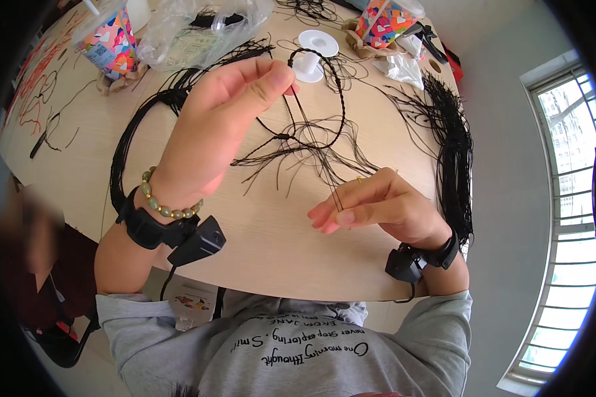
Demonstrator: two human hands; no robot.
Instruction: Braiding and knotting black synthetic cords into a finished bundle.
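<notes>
My left hand (228, 106), raised over the table, is closed in a pinch on a black braided cord (342, 109). The cord curves in a loop to the right of the fingers and down to a knotted part with loose thin ends. From the left fingertips, thin black strands (314, 139) run down to the right. My right hand (394, 205), lower and nearer me, pinches their ends between thumb and fingers. Behind the loop is a white spool (308, 67), partly covered by the cord.
Long bundles of black cord lie left (120, 149) and right (453, 152). Two patterned cups (112, 49) (384, 25) stand at the back, with a clear plastic bag (172, 36) between them. Red cords (36, 99) spread far left. Another person (66, 278) sits at the left.
</notes>
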